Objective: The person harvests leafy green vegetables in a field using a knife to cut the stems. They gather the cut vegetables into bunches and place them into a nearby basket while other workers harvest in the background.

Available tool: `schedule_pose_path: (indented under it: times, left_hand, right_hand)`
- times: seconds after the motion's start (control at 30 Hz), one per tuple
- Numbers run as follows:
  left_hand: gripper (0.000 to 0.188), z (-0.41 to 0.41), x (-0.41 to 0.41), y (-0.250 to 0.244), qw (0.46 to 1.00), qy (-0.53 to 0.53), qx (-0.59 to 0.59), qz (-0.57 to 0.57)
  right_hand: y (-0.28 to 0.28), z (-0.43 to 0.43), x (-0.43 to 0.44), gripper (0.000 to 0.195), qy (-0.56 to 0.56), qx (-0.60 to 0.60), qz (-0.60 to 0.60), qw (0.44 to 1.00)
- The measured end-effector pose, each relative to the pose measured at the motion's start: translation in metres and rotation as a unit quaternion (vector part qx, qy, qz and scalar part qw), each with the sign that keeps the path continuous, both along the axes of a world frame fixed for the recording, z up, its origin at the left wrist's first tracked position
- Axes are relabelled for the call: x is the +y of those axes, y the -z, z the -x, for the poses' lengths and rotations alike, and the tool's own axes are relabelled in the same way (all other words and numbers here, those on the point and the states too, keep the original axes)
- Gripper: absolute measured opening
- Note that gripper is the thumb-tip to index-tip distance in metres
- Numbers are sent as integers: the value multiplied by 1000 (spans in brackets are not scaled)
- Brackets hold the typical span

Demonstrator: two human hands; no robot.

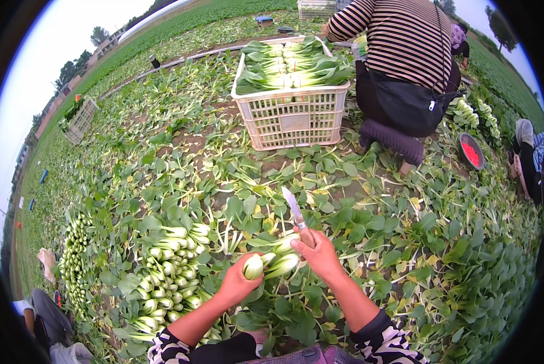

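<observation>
My left hand (240, 281) is closed around a head of bok choy (253, 266), its pale base facing me. More bok choy heads (283, 265) lie between my two hands, near the right fingers; whether the right fingers also grip them is hard to tell. In my right hand (321, 255) is a knife with a wooden handle (306, 236), its blade (292, 204) pointing up and away from me. Left of my left hand lies a pile of cut bok choy (169, 277), pale bases stacked together.
A plastic crate (294, 119) of bundled bok choy stands ahead. Beside it, a person in a striped top (408, 41) sits facing away. A bowl of red items (471, 152) is at right. Another bok choy pile (75, 264) lies far left. Loose leaves (163, 150) litter the soil; plants stand at right (486, 273).
</observation>
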State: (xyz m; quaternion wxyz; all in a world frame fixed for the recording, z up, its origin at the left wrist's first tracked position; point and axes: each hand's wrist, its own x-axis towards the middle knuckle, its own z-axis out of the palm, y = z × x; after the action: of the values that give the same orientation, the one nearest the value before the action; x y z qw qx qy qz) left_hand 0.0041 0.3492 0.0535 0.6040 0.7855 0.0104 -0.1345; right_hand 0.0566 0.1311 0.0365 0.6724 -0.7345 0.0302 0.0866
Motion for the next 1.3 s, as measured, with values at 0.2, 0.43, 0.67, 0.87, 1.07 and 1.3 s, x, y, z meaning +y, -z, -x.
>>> schedule_pose_path:
  times: [0.2,0.43,0.67,0.87,1.07,1.3]
  left_hand:
    - [56,7,-42,-26,999,52,-11,-5]
    - [83,3,-88,-67,938,185,-198,-218]
    - [74,25,-107,-71,962,208,0,-175]
    - [59,13,-70,-91,987,32,30,-152]
    - [53,4,-51,-98,997,17,54,-47]
    - [102,37,-86,5,936,224,264,-65]
  right_hand:
    - [-43,22,-61,35,92,-120,157,976]
    - [-43,51,-80,32,-13,25,-173,985]
    - [-43,70,-91,35,-57,53,-215,973]
    - [-43,79,-117,46,-67,81,-104,989]
    - [23,101,-161,39,-19,-32,151,988]
    - [46,145,-145,37,-194,-11,206,959]
